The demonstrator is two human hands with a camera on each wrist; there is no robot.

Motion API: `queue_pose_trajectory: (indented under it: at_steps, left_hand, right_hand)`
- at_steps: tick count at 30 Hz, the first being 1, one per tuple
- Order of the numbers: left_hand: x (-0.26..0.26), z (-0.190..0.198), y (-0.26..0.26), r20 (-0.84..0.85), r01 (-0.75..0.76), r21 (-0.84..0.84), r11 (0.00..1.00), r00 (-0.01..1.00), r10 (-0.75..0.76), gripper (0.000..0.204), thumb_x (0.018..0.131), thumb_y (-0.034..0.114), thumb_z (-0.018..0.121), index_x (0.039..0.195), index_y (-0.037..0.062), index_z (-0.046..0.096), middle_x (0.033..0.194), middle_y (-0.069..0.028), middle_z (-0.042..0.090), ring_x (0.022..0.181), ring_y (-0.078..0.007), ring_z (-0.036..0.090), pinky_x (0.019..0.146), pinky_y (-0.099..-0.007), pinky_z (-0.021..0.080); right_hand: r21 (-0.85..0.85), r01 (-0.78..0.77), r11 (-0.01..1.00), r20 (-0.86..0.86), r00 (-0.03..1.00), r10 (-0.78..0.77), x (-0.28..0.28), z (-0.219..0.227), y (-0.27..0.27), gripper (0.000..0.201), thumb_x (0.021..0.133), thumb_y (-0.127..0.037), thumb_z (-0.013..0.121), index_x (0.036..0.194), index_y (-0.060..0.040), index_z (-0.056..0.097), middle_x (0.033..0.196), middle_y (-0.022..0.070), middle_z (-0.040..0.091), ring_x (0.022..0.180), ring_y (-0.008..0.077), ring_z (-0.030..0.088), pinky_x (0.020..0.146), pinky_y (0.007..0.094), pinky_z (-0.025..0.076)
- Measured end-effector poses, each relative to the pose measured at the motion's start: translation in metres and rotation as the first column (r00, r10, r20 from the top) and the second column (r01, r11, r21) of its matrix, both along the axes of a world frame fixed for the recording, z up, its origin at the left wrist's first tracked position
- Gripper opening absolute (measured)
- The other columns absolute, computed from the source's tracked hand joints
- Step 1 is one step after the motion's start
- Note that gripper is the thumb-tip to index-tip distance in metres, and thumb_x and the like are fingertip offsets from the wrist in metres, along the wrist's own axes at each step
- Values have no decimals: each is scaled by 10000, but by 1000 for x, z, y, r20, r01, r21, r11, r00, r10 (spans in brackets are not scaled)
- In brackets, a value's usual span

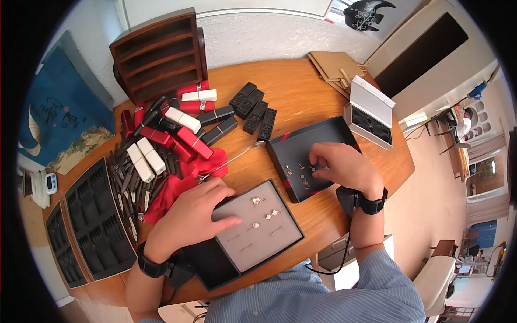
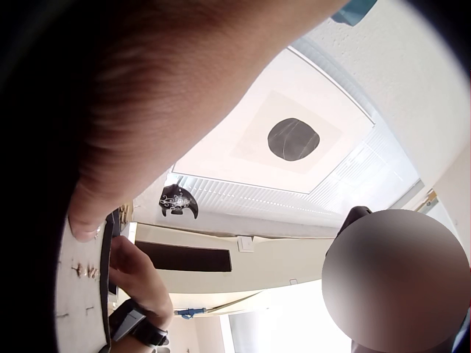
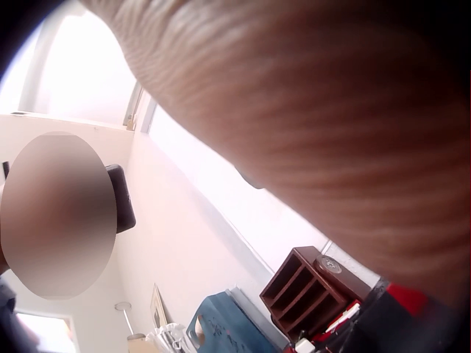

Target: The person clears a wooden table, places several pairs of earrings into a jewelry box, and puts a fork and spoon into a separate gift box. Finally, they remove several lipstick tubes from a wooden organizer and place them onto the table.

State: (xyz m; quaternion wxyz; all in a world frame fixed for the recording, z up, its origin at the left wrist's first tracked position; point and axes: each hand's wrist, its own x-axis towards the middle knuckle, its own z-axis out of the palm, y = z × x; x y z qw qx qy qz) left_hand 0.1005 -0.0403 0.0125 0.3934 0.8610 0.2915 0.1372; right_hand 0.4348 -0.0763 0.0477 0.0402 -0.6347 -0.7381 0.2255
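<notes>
My left hand (image 1: 196, 211) lies with fingers and thumb spread at the left edge of a grey-lined jewellery tray (image 1: 253, 258), thumb reaching over its lining. Several small sparkling earrings (image 1: 256, 225) sit in that lining, beside slits. My right hand (image 1: 347, 167) is bent down over a black box (image 1: 326, 132), with a gap between thumb and forefinger. Small jewellery pieces (image 1: 302, 176) lie in the box by those fingertips. In the left wrist view, the left thumb (image 2: 87, 220) points down at the tray; the right wrist view shows mostly the hand's skin.
Red, white and black slim cases (image 1: 194, 142) pile up on the left, beside dark trays (image 1: 94, 215). Black blocks (image 1: 252, 102) and a wooden shelf (image 1: 159, 54) stand farther back. A white open box (image 1: 371, 110) is at the right.
</notes>
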Motion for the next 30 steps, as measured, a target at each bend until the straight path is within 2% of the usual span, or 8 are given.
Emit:
queue_pose_trajectory:
  at_steps: [8, 10, 14, 16, 23, 25, 26, 30]
  left_hand:
    - [-1, -1, 0, -29, 9, -3, 1000, 1000, -9, 438, 848, 310, 773, 1126, 2, 632, 1041, -117, 590, 947, -323, 622, 802, -399, 515]
    - [-1, -3, 0, -27, 9, 4, 1000, 1000, -9, 447, 818, 255, 808, 1118, -21, 626, 1020, -111, 572, 932, -296, 605, 806, -363, 498]
    - [-1, -2, 0, -20, 5, 4, 1000, 1000, -5, 444, 821, 256, 807, 1116, -23, 627, 1017, -114, 571, 931, -295, 606, 804, -365, 498]
    - [-2, -2, 0, -7, 11, 1, 1000, 1000, -11, 449, 823, 263, 806, 1115, -26, 625, 1020, -121, 572, 930, -299, 606, 803, -367, 499]
    - [-2, -4, 1, -25, 9, 6, 1000, 1000, -8, 459, 827, 276, 801, 1113, -32, 619, 1031, -132, 576, 936, -312, 607, 805, -373, 500]
    - [-2, -7, 1, -5, 25, 17, 1000, 1000, -25, 459, 832, 284, 796, 1113, -33, 619, 1032, -133, 578, 936, -313, 610, 804, -374, 501]
    - [-2, -7, 1, -6, 18, 16, 1000, 1000, -18, 459, 832, 284, 796, 1113, -33, 619, 1032, -133, 578, 936, -313, 610, 804, -374, 501]
    - [-2, -6, 1, -25, 18, 21, 1000, 1000, -18, 449, 833, 291, 792, 1113, -19, 626, 1031, -126, 584, 930, -311, 612, 796, -375, 504]
  right_hand:
    - [23, -69, 997, -40, 997, 69, -3, -10, 3, 140, 809, -59, 739, 863, -19, 617, 829, 136, 651, 822, 340, 636, 715, 414, 501]
    - [43, -47, 998, -19, 999, 48, -1, -13, 3, 124, 806, -51, 735, 879, -25, 638, 805, 125, 651, 764, 301, 651, 684, 373, 510]
    - [64, -10, 998, -49, 999, 13, -8, -2, 2, 78, 831, -33, 695, 876, -11, 636, 809, 140, 671, 779, 341, 652, 690, 408, 514]
    - [115, 88, 989, -148, 986, -71, -10, 2, 2, 80, 828, -31, 696, 901, -15, 668, 827, 134, 677, 763, 308, 660, 676, 376, 518]
    - [284, 63, 957, -246, 969, 9, -29, 6, 2, 113, 847, -36, 731, 958, -20, 715, 844, 99, 695, 749, 217, 677, 653, 307, 517]
    - [245, 77, 967, -504, 861, 59, -40, 3, -4, 112, 846, -15, 745, 954, -27, 717, 851, 76, 701, 764, 202, 684, 663, 300, 525]
    - [243, 71, 967, -505, 861, 64, -47, 3, -6, 112, 846, -15, 745, 954, -27, 717, 851, 76, 701, 764, 202, 684, 663, 300, 525]
    - [164, -171, 972, -559, 796, 234, -75, 9, -20, 114, 806, 37, 771, 886, -26, 720, 882, 76, 736, 812, 198, 718, 709, 276, 550]
